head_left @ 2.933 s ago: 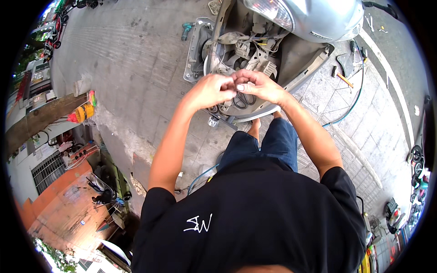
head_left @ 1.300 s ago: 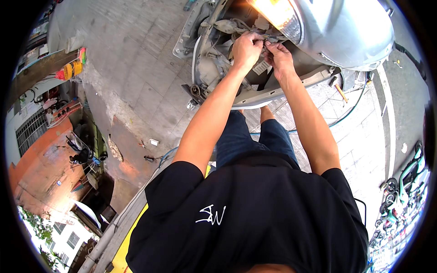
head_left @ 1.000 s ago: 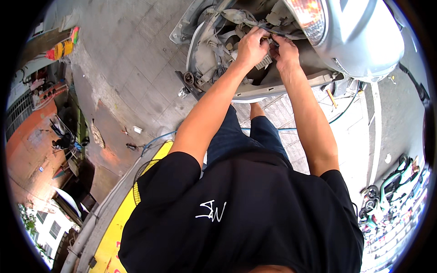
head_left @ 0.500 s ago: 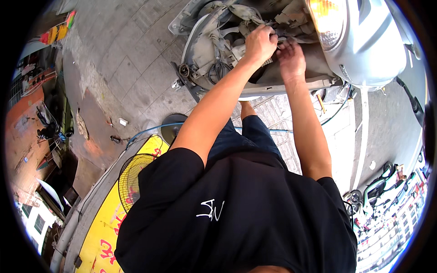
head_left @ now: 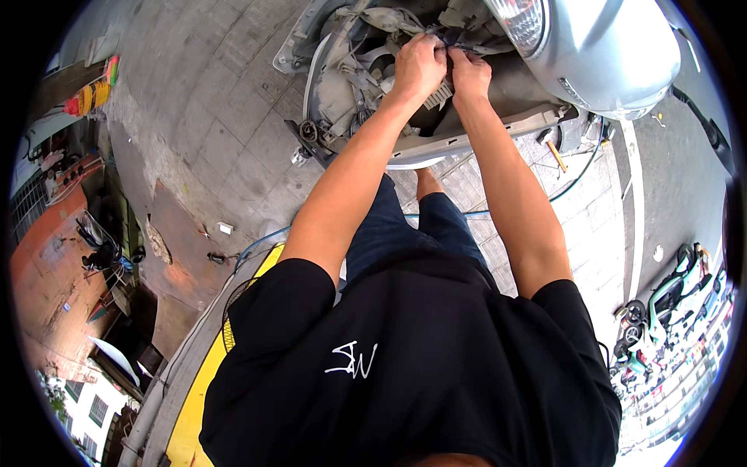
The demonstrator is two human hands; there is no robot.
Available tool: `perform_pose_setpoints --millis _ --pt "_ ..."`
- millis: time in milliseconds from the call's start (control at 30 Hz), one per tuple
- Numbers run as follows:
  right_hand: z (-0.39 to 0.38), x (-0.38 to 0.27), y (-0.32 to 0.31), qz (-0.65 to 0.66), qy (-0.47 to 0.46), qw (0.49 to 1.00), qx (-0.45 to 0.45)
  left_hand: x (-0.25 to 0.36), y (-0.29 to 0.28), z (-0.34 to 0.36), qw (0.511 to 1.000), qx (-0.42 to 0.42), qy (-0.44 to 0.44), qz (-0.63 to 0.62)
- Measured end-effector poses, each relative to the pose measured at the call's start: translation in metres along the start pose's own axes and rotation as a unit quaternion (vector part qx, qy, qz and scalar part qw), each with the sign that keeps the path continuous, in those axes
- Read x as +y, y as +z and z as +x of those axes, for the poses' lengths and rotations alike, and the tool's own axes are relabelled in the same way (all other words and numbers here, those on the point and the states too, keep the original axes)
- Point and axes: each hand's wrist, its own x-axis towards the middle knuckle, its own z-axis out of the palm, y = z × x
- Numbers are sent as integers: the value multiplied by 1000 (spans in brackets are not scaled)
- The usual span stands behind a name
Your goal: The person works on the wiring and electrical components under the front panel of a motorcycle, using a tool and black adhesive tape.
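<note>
At the upper middle, my left hand [head_left: 420, 70] and my right hand [head_left: 472, 78] are close together inside an opened grey vehicle front housing [head_left: 521, 124], among dusty wires and connectors [head_left: 393, 19]. Both hands have fingers curled at a dark cable or connector area; what exactly they pinch is hidden by the fingers. Right of them, a silver body panel [head_left: 615, 54] carries a clear headlight [head_left: 521, 27], unlit at this moment.
A hammer [head_left: 557, 156] and a hose [head_left: 580, 177] lie on the paving [head_left: 226, 117] to the right. A yellow board [head_left: 191, 420] and fan guard [head_left: 229, 319] are behind me at lower left. Parked scooters [head_left: 650, 319] stand at the far right.
Both hands have moved up and deeper into the housing. My right hand's looser fingers from half a second ago are now curled in again. The headlight, glowing orange earlier, is now dark.
</note>
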Motion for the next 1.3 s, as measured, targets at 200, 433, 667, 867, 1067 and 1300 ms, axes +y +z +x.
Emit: perform_pose_setpoints --millis 200,433,667,867,1067,1300 --pt "-4 -11 10 -264 -33 961 80 2 -5 -3 998 12 30 -45" --pt "0 -2 -12 -95 1 995 -33 -3 -2 -6 994 0 108 23" --pt "2 9 -27 150 144 967 -150 8 -6 3 992 -63 32 103" --pt "5 18 -16 347 231 876 -243 12 -13 15 976 -168 -2 135" --pt "9 41 -17 473 220 823 -224 14 -11 18 968 -208 -4 138" --pt "1 42 -20 499 184 832 -160 19 -12 13 979 -164 41 118"
